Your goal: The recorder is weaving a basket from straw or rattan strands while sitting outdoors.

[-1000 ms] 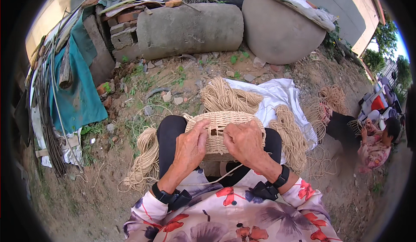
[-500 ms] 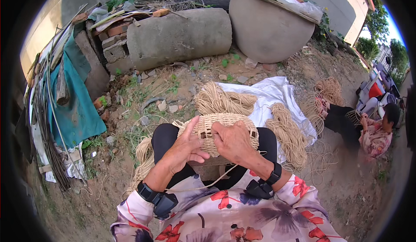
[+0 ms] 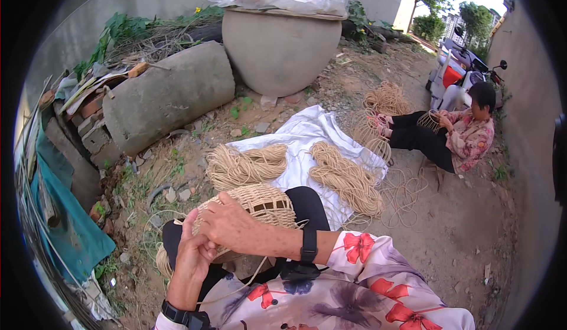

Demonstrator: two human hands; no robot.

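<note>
A woven basket (image 3: 269, 203) of tan cord, with an open band in its weave, lies across my lap. Both hands meet at its left end. My left hand (image 3: 195, 253) is closed, its index finger raised beside the right hand and the others curled in. Across it reaches my right hand (image 3: 227, 224), its fingers bent in a pinch against the left fingers. What lies between the fingertips is hidden; it may be a strand or the basket's edge. One loose cord (image 3: 254, 277) trails below my hands over my lap.
Two bundles of tan cord, one left (image 3: 248, 163) and one right (image 3: 345, 179), lie on a white sheet (image 3: 301, 129). At right a person (image 3: 466, 132) sits holding cord work. Beyond stand a scooter (image 3: 452, 73), a big clay vat (image 3: 280, 49) and a concrete cylinder (image 3: 171, 94).
My view has swung right. My right hand has moved left across the basket to meet the left hand, whose spread fingers have curled in. The basket now sits tilted.
</note>
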